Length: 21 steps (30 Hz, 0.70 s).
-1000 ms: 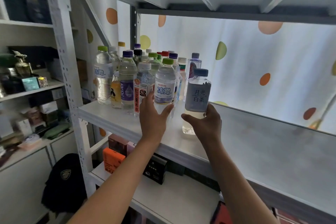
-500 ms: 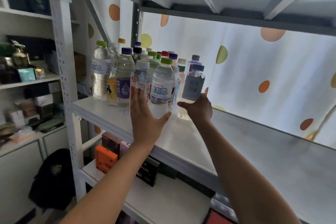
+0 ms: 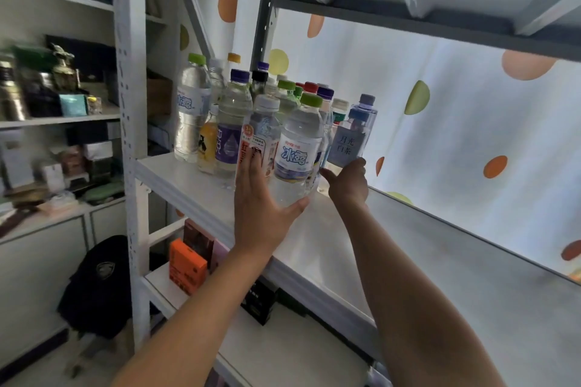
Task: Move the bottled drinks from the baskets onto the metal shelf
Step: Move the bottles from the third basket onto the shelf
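The left hand (image 3: 262, 207) grasps the clear plastic water bottle with a green cap and blue-lettered label (image 3: 298, 148), thumb under its right side, fingers flat along its left. The right hand (image 3: 347, 182) grasps the base of the clear square bottle with a blue cap and grey label (image 3: 350, 138). Both bottles stand upright on the white metal shelf (image 3: 361, 239), at the right front edge of the cluster of capped drink bottles (image 3: 232, 110)

Grey-label bottle (image 3: 348, 144) reads, seemingly, "月光白茶".
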Available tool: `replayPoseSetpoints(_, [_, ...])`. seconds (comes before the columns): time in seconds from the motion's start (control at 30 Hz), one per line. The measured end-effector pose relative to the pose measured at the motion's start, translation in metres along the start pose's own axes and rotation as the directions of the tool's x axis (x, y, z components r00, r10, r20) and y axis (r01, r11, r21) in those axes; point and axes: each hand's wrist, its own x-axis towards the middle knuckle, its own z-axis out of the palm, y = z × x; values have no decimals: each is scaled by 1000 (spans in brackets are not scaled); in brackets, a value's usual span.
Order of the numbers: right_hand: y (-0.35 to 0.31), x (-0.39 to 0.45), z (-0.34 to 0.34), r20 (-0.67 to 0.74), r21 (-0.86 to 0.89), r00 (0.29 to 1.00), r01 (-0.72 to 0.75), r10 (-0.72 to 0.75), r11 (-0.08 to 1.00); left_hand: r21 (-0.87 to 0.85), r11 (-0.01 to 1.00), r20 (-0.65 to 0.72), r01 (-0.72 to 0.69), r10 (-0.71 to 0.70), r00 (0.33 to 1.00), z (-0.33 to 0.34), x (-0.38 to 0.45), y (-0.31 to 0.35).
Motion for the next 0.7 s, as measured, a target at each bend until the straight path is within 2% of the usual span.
replayPoseSetpoints(0.33, [8,1,19,-83,48,997,6,-2,999,-23,1000,-19,9,-9,1000,2,0,-3])
replayPoseSetpoints(0.47, [17,-12,11,47,-31,998,-32,34,999,-54,998,9,27,-27,1000,-2,1,-2])
replayPoseSetpoints(0.53, [22,-22,-2,52,-102,998,-41,47,994,-71,996,25,53,-51,998,-3,2,-1])
replayPoseSetpoints(0.7, [34,-72,-41,151,-277,988,32,11,960,-148,984,68,97,-87,994,-11,1,1])
